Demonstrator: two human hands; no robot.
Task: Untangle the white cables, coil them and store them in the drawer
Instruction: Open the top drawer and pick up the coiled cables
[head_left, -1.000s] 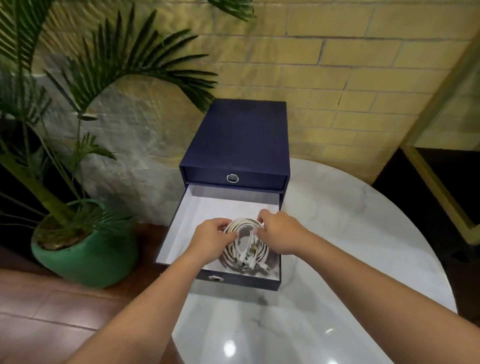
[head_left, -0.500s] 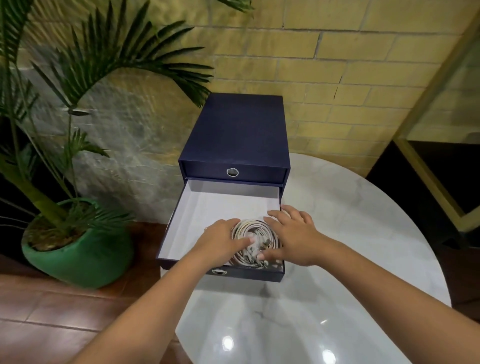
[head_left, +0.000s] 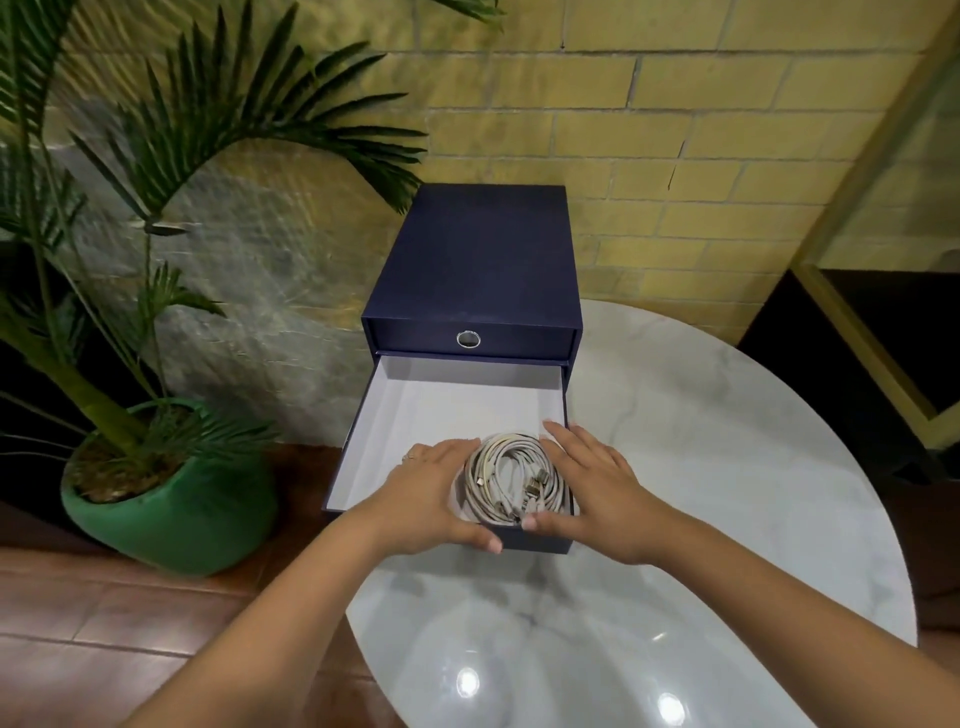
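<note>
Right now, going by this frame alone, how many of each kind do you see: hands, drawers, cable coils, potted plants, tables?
Hands: 2, the left hand and the right hand
Drawers: 2, the open drawer and the shut drawer above it
cable coil: 1, white, in the open drawer
potted plant: 1
table: 1
Total: 7

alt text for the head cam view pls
A coil of white cables lies in the front right corner of the open lower drawer of a dark blue two-drawer box on a round white marble table. The left hand and right hand flank the coil with open fingers. A palm in a green pot stands to the left.
</note>
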